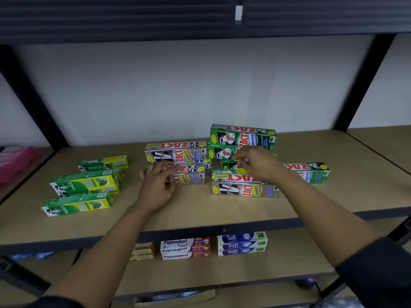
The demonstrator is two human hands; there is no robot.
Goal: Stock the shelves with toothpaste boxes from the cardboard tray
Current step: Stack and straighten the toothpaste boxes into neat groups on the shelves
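Plainly, from the head view, the toothpaste boxes are found on the middle shelf board (200, 210), in loose groups rather than rows. The left hand (155, 185) is laid with fingers spread and fairly straight against the lower silver Zact Smokers box (193, 174), on which a second Smokers box (178, 152) is stacked. The right hand (255, 164) is held with fingers bent downward over the front Smokers box (242, 190), just before the green Zact Whitening stack (242, 135) — whether anything is pinched there cannot be told. One lone Whitening box (309, 172) is set apart to the right, and Darlie boxes (84, 183) are piled unevenly at the left. Pepsodent boxes (184, 248) and Safi boxes (241, 244) are stacked on the shelf beneath. The cardboard tray cannot be made out with any certainty.

Trouble is judged most likely at the green stack: it is built tall and slightly staggered, so a brush from the right wrist could tip it backward or sideways. A push given off-centre by the left hand could skew the silver pair — the upper box might slide off.
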